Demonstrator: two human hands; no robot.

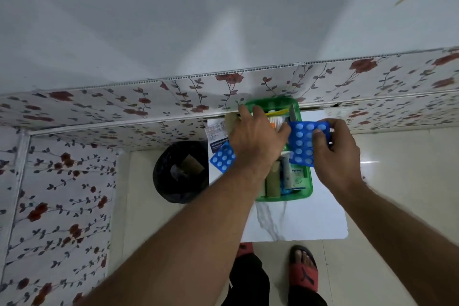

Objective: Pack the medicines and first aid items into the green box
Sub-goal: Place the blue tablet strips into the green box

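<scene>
The green box (285, 197) stands on a small white table (310, 221) against the wall. It holds several items, among them a white tube (294, 173) and brown rolls (272, 182). My right hand (337, 149) grips a blue blister pack of tablets (306, 141) over the box's right side. My left hand (255, 138) hovers over the box's left half with fingers spread, touching the pack's left edge. A second blue blister pack (222, 158) lies on the table left of the box, beside a white and blue carton (217, 135).
A black bin (181, 171) with a liner stands on the floor left of the table. Flowered wall panels run behind the table and along the left. My feet in red and black slippers (304, 271) are just below the table's near edge.
</scene>
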